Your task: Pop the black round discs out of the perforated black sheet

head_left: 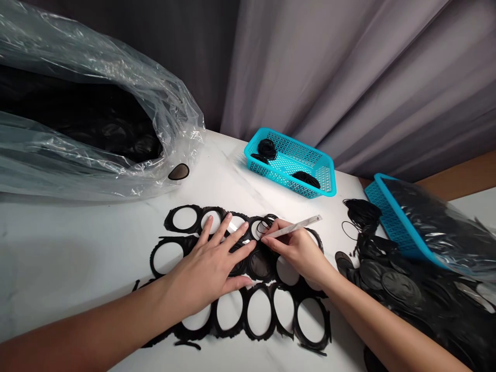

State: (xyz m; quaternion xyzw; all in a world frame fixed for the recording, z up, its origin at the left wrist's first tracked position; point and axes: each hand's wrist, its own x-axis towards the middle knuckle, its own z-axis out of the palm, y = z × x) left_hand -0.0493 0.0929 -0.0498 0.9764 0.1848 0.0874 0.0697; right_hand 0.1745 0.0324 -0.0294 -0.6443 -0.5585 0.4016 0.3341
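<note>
While the black ring strips (pixel 248 262) are pressed to the tabletop (pixel 93 248) under the flat, spread left hand (pixel 219 263), likely against slipping, a slim pale tool (pixel 300 225) is pinched pen-style in the right hand's (pixel 300 250) grip, apparently for control.

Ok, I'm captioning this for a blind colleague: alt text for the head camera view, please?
A person's right hand holds a slim pale tool at black material with round holes; the left hand is spread across it on a white table. Beyond are a turquoise basket holding black bundles and a clear plastic bag; black discs lie at right.
</note>
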